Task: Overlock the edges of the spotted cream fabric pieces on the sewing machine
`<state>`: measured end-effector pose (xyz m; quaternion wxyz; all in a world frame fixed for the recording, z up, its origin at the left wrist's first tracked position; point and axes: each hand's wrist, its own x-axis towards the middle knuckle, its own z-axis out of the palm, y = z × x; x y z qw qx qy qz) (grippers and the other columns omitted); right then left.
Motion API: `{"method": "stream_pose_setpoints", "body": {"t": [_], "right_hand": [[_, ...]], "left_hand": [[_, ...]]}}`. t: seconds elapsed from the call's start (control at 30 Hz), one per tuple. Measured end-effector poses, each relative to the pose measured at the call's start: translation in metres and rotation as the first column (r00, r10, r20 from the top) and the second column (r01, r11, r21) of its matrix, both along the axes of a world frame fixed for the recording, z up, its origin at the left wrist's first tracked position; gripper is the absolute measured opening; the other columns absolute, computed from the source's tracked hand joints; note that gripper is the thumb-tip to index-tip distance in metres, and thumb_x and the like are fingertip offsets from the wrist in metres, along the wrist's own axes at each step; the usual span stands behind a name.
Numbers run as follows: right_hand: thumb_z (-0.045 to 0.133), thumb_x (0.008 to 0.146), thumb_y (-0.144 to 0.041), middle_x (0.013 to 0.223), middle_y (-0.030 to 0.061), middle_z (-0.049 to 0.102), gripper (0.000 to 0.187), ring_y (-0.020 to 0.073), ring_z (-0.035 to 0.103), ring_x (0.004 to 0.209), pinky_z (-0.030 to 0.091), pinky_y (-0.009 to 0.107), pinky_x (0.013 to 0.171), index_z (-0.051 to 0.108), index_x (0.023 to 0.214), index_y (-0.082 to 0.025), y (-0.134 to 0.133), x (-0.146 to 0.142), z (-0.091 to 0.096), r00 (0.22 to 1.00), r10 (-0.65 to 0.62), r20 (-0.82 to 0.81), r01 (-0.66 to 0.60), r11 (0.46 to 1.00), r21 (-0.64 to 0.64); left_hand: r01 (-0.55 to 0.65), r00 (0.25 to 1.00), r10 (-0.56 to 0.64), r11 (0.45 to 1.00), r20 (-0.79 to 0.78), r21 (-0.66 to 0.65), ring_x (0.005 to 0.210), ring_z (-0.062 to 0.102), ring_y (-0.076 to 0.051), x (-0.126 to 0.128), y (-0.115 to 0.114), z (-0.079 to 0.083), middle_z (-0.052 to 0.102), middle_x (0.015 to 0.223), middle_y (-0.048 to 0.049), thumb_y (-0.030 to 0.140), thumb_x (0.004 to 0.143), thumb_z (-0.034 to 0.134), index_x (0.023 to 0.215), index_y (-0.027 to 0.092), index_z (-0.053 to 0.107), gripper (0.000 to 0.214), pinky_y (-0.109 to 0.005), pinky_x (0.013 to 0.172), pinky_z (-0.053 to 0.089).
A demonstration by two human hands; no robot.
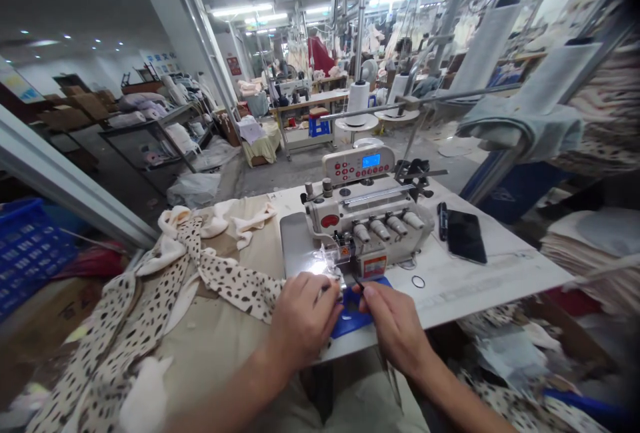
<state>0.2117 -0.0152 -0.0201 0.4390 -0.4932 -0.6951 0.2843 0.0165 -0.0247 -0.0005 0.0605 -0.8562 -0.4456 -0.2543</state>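
A white overlock sewing machine [367, 219] stands on the table, its needle area lit. Just in front of that area, my left hand [303, 316] is closed with its fingers curled on the end of a cream fabric with dark spots [240, 286]. The fabric trails left across the table; the part under the fingers is mostly hidden. My right hand [397, 326] pinches a thin dark tool [359, 283] whose tip points at the front of the machine; its exact kind is unclear. Between and below the hands lies a blue plate [357, 321] at the table's front edge.
Right of the machine, a black phone [466, 236], a dark marker-like object [443, 221] and a small black ring [419, 281] lie on the tabletop. Thread cones [359, 105] stand behind. A blue basket [35, 253] is at far left, and fabric stacks [595, 246] rise at right.
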Motion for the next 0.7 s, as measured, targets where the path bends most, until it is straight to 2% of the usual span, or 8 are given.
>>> {"method": "stream_pose_setpoints", "body": {"t": [0.1, 0.17, 0.27, 0.5, 0.7], "right_hand": [[0.033, 0.104, -0.037, 0.064, 0.0027, 0.066, 0.051, 0.0162, 0.060, 0.060, 0.039, 0.027, 0.060, 0.060, 0.065, -0.020, 0.009, 0.012, 0.017, 0.967, 0.042, 0.252, -0.055, 0.998, 0.043], [0.037, 0.102, -0.034, 0.069, 0.0040, 0.067, 0.044, 0.0170, 0.060, 0.063, 0.037, 0.028, 0.061, 0.065, 0.071, -0.019, 0.013, 0.013, 0.023, 0.907, 0.014, 0.422, -0.074, 0.989, 0.125], [0.041, 0.101, -0.029, 0.072, 0.0049, 0.067, 0.038, 0.0171, 0.060, 0.065, 0.034, 0.030, 0.061, 0.068, 0.075, -0.019, 0.011, 0.010, 0.026, 0.818, -0.075, 0.571, -0.079, 0.968, 0.240], [0.048, 0.096, -0.026, 0.065, 0.0045, 0.064, 0.033, 0.0158, 0.054, 0.053, 0.021, 0.033, 0.054, 0.066, 0.069, -0.020, 0.006, -0.002, 0.029, 0.671, -0.222, 0.708, -0.034, 0.944, 0.328], [0.052, 0.093, -0.025, 0.062, 0.0059, 0.065, 0.031, 0.0164, 0.055, 0.051, 0.018, 0.033, 0.053, 0.066, 0.066, -0.020, 0.010, -0.006, 0.031, 0.613, -0.253, 0.748, -0.030, 0.939, 0.342]], "left_hand": [[-0.002, 1.000, 0.004, 0.997, -0.014, 0.073, 0.097, 0.057, -0.024, 0.000, -0.002, -0.004, 0.068, 0.109, -0.0085, 0.017, 0.096, 0.056, 0.116, 0.018, 0.065, 0.022, -0.038, 0.081, 0.041], [-0.009, 1.000, 0.010, 0.995, -0.008, 0.099, 0.097, 0.057, -0.023, 0.000, -0.002, -0.006, 0.069, 0.109, -0.0082, 0.016, 0.097, 0.055, 0.113, 0.018, 0.065, 0.020, -0.038, 0.080, 0.040], [-0.007, 1.000, 0.007, 0.996, -0.002, 0.094, 0.099, 0.056, -0.023, -0.001, -0.002, -0.007, 0.069, 0.112, -0.0084, 0.016, 0.097, 0.055, 0.115, 0.019, 0.066, 0.021, -0.038, 0.082, 0.041], [-0.005, 1.000, 0.007, 0.996, -0.021, 0.094, 0.101, 0.056, -0.023, -0.003, -0.002, -0.008, 0.069, 0.114, -0.0081, 0.018, 0.098, 0.055, 0.116, 0.020, 0.066, 0.022, -0.038, 0.084, 0.042], [-0.038, 0.998, 0.043, 0.993, -0.039, 0.114, 0.100, 0.055, -0.023, -0.001, -0.004, -0.005, 0.068, 0.116, -0.0086, 0.020, 0.098, 0.055, 0.119, 0.021, 0.066, 0.024, -0.039, 0.082, 0.043]]}}
